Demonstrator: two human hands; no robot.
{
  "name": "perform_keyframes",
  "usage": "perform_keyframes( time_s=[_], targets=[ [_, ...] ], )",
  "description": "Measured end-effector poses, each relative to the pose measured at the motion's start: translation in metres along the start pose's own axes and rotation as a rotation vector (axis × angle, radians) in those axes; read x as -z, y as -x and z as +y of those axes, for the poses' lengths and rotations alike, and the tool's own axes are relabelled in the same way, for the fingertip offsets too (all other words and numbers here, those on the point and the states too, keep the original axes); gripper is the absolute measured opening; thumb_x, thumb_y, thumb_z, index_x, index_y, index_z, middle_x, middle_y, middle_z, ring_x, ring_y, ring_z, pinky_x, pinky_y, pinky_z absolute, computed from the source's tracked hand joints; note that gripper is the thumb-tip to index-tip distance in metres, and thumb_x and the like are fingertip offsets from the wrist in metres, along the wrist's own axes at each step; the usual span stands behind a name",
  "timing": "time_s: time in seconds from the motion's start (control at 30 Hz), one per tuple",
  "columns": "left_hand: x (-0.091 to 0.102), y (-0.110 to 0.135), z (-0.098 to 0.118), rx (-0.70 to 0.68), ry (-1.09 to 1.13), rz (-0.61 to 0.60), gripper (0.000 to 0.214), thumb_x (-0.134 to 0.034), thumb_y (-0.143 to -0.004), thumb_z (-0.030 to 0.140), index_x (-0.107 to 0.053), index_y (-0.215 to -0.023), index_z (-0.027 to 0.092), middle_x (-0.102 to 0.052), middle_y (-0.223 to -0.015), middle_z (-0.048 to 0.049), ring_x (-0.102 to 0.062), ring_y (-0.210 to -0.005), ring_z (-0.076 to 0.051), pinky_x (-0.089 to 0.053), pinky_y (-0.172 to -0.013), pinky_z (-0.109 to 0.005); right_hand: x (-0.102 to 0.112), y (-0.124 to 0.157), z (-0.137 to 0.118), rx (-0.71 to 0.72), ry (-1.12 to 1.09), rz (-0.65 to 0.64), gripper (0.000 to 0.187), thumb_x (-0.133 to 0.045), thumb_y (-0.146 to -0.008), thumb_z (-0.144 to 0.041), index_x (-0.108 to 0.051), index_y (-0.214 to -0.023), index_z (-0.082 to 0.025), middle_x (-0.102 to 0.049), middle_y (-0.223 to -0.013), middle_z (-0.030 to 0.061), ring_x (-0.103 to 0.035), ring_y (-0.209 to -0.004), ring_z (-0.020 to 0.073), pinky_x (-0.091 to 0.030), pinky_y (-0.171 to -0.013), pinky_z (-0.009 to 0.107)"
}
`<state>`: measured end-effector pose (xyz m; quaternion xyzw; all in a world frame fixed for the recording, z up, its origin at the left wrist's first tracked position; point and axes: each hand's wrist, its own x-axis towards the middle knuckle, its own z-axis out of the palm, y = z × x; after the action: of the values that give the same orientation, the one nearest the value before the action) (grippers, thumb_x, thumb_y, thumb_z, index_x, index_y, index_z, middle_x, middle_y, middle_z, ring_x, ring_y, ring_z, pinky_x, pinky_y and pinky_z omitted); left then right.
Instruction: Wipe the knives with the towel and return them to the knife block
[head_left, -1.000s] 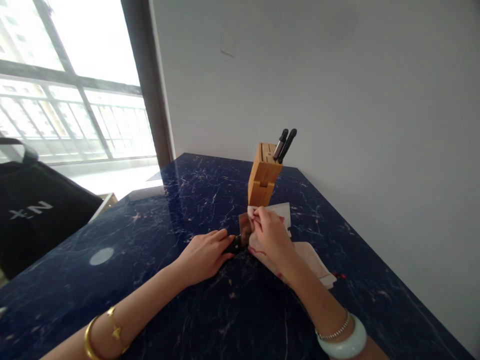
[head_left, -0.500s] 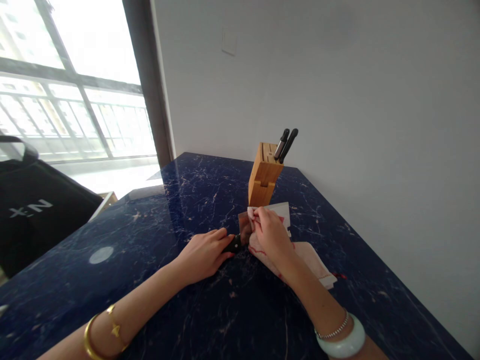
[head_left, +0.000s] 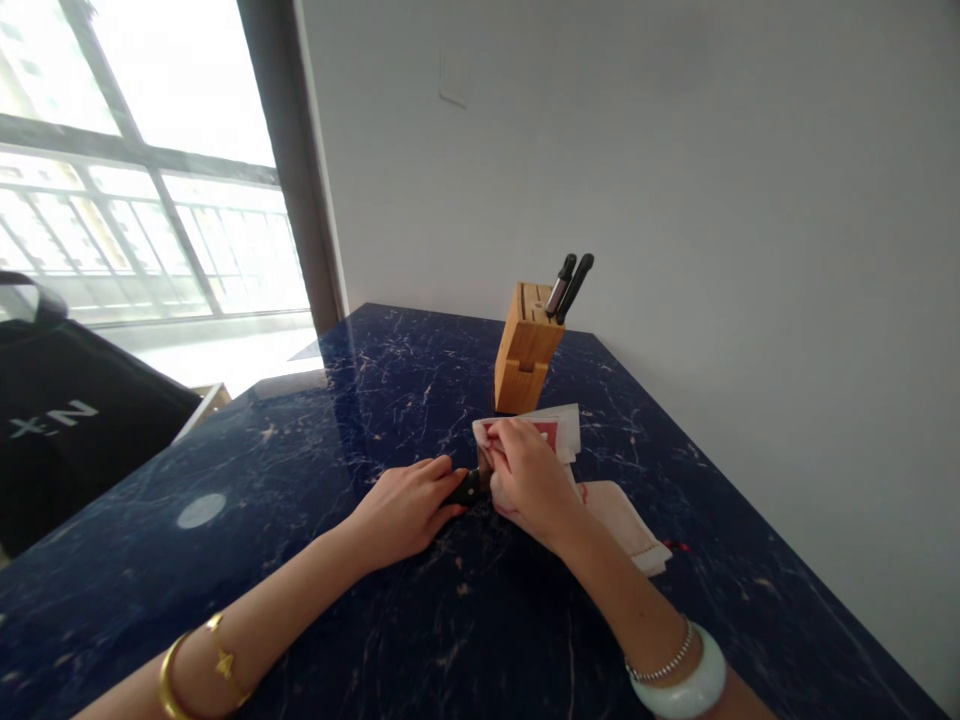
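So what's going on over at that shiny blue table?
Someone's left hand is gripping a knife by its black end. Their right hand is pinching a pale cloth with red markings over the blade, which is mostly hidden. Just beyond stands a wooden knife block, with two more knives in it.

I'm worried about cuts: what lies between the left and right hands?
In the head view, a knife: the left hand grips its black handle, and a strip of blade shows beside the cloth pinched in the right hand.
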<state>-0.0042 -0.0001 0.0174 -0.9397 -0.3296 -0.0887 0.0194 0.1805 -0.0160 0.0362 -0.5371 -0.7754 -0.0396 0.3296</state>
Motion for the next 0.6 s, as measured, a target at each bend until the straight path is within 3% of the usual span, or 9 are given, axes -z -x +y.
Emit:
perform_keyframes(
  time_s=[0.07, 0.27, 0.5, 0.6],
  targets=[
    [0.000, 0.000, 0.000, -0.004, -0.005, -0.002, 0.035, -0.034, -0.089, 0.037, -0.047, -0.117, 0.020, -0.053, -0.089, -0.0052, -0.055, -0.081, -0.020, -0.045, -0.064, -0.029, 0.000, 0.000, -0.004, 0.031, -0.019, -0.019, 0.013, -0.042, -0.082, -0.010, -0.051, -0.085, -0.019, -0.058, -0.089, 0.0051, -0.051, -0.088, 0.0187, -0.040, -0.079, 0.031],
    [0.003, 0.000, 0.002, -0.014, -0.005, -0.005, 0.035, -0.034, -0.089, 0.037, -0.046, -0.118, 0.021, -0.053, -0.089, -0.0053, -0.055, -0.081, -0.020, -0.044, -0.063, -0.028, 0.004, -0.002, 0.011, -0.153, 0.006, 0.105, 0.011, -0.041, -0.083, -0.013, -0.050, -0.084, -0.018, -0.057, -0.086, 0.0075, -0.052, -0.084, 0.0200, -0.042, -0.073, 0.032],
    [0.001, -0.002, 0.001, -0.004, 0.015, -0.005, 0.034, -0.035, -0.088, 0.037, -0.047, -0.116, 0.021, -0.053, -0.088, -0.0052, -0.055, -0.081, -0.020, -0.044, -0.065, -0.028, 0.001, 0.000, -0.009, 0.018, -0.028, -0.023, 0.013, -0.042, -0.084, -0.013, -0.052, -0.087, -0.020, -0.058, -0.089, 0.0058, -0.052, -0.089, 0.0190, -0.040, -0.079, 0.031],
    [0.001, -0.002, 0.002, -0.007, 0.016, -0.003, 0.035, -0.035, -0.088, 0.037, -0.047, -0.117, 0.022, -0.052, -0.088, -0.0053, -0.055, -0.081, -0.019, -0.043, -0.065, -0.027, 0.003, -0.001, -0.004, -0.042, -0.006, 0.027, 0.010, -0.043, -0.084, -0.016, -0.051, -0.086, -0.020, -0.058, -0.085, 0.0054, -0.052, -0.086, 0.0193, -0.041, -0.077, 0.031]
  ],
)
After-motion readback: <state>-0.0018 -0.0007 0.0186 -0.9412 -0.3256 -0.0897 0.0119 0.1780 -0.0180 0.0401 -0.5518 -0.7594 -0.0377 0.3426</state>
